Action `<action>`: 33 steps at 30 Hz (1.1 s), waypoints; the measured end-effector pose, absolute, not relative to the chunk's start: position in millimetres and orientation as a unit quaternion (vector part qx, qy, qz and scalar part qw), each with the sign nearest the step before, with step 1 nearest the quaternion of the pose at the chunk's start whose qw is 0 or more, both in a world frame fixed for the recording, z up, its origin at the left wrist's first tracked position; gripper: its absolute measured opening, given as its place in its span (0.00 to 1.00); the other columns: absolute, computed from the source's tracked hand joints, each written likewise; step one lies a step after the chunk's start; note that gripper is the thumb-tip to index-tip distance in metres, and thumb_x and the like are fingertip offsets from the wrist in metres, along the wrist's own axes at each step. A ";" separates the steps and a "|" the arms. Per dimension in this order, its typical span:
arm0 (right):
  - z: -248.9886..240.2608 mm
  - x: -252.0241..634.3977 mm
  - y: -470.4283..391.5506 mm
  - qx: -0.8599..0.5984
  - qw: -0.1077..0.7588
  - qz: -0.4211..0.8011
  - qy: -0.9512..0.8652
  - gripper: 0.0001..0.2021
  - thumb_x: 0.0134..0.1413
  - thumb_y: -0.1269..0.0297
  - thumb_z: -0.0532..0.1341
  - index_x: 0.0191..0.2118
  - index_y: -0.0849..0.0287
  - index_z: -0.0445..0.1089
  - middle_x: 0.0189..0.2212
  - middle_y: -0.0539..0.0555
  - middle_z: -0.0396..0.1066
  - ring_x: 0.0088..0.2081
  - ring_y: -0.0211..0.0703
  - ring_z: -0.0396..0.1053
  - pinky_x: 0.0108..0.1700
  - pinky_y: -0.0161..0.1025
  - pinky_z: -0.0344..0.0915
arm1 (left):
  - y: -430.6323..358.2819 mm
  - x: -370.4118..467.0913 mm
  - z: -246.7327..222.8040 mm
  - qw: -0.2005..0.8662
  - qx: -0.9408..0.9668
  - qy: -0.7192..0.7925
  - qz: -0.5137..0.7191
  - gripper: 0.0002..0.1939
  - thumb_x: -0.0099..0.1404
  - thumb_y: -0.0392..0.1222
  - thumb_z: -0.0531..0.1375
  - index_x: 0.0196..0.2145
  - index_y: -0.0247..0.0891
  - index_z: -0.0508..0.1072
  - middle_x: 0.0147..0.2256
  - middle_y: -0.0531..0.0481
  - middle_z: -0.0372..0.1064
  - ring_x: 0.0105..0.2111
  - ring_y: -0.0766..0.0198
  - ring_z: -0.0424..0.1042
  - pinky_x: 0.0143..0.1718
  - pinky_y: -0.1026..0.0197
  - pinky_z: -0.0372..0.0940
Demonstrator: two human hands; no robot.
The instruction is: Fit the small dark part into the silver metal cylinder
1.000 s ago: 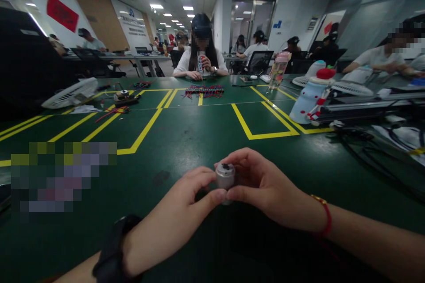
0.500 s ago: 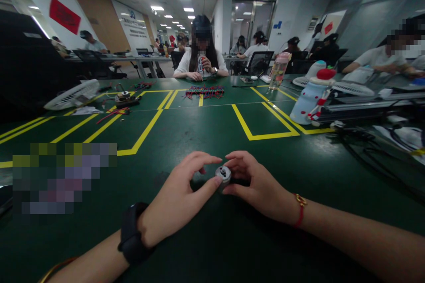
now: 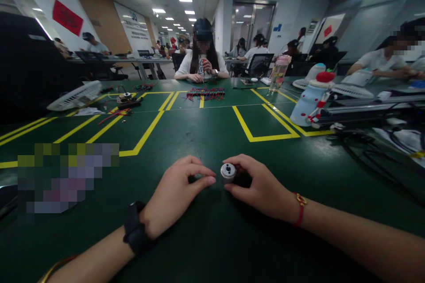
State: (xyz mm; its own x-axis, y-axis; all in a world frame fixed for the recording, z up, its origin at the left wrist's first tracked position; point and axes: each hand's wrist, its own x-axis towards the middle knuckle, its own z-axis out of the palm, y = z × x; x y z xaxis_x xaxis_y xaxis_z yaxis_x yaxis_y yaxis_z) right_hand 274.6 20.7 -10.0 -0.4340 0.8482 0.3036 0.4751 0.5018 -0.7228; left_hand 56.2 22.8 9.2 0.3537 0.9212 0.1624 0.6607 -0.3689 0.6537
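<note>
A small silver metal cylinder (image 3: pixel 228 172) stands upright over the green table, its round top face with small dark holes turned up. My right hand (image 3: pixel 262 188) is closed around its right side, thumb in front and fingers behind. Just left of the cylinder, and apart from it, is my left hand (image 3: pixel 177 192), with thumb and index fingertip pinched together. Whatever may be between those fingertips is too small to make out.
The green table (image 3: pixel 186 135) has yellow tape lines. Farther back lie bundled coloured wires (image 3: pixel 206 93) and a small device with red wires (image 3: pixel 125 99). On the right are a blue bottle (image 3: pixel 307 104), a pink-lidded bottle (image 3: pixel 279 75) and black cables (image 3: pixel 358 154). A person sits opposite.
My left hand has moved left off the cylinder, and its fingertips have come together. The small raised piece on the cylinder's top no longer shows there. My right hand stays at the cylinder.
</note>
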 end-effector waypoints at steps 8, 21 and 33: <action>-10.1 271.2 18.6 -0.422 0.323 0.327 -0.781 0.21 0.47 0.64 0.63 0.50 0.56 0.63 0.43 0.52 0.69 0.41 0.36 0.68 0.44 0.37 0.66 | 21.5 60.2 -4.6 0.221 0.813 0.488 0.228 0.09 0.62 0.48 0.60 0.38 0.48 0.78 0.38 0.51 0.72 0.40 0.58 0.69 0.42 0.56 0.62; 18.1 478.7 92.1 -0.802 0.217 -0.030 -0.555 0.18 0.37 0.54 0.64 0.34 0.60 0.65 0.32 0.58 0.68 0.33 0.45 0.66 0.35 0.42 0.60 | 45.6 -41.3 -4.6 0.269 0.624 0.651 0.337 0.23 0.63 0.58 0.53 0.46 0.40 0.72 0.31 0.52 0.68 0.31 0.62 0.67 0.30 0.62 0.62; 15.2 336.4 56.1 -0.533 0.206 0.065 -0.818 0.22 0.50 0.47 0.59 0.48 0.52 0.70 0.49 0.56 0.67 0.50 0.50 0.62 0.52 0.52 0.53 | 44.2 -36.1 -8.6 0.239 0.630 0.659 0.334 0.21 0.63 0.58 0.53 0.44 0.42 0.73 0.30 0.53 0.68 0.30 0.62 0.68 0.30 0.62 0.60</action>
